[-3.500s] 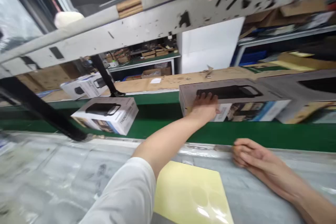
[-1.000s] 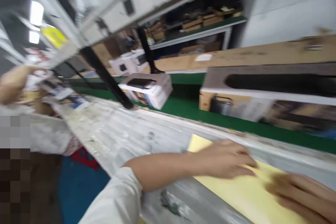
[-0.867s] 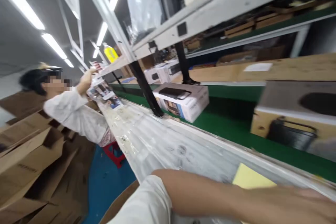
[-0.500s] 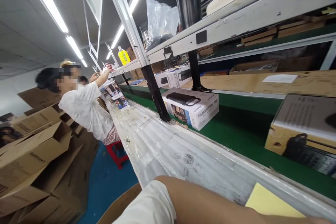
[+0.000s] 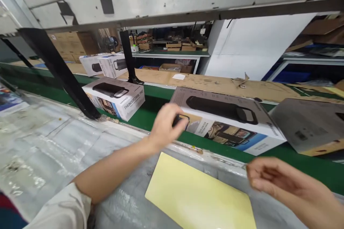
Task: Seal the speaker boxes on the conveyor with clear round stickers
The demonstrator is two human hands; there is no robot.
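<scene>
My left hand (image 5: 168,125) reaches over the green belt to the left end of a printed carton (image 5: 223,116), which lies flat with a long black speaker-like device pictured on top. Its thumb lies against the front face and its fingers curl round the end corner. My right hand (image 5: 282,182) hovers just right of the carton's front corner, apart from it. Its thumb and fingertips are pinched together; a tiny pale bit shows at the tip, too small to name. Between my arms a yellow sheet (image 5: 201,193) lies on the plastic-covered ledge (image 5: 115,175).
Another carton (image 5: 115,96) marked THUNDER TRAIL PRO sits to the left on the green belt (image 5: 153,100), a further carton (image 5: 309,125) to the right. A black-wrapped post (image 5: 59,71) rises from the ledge's edge. A white beam (image 5: 161,0) crosses overhead.
My view has swung right and down, so the co-worker is out of sight. My left arm now extends to the middle carton, and my right hand has come into view.
</scene>
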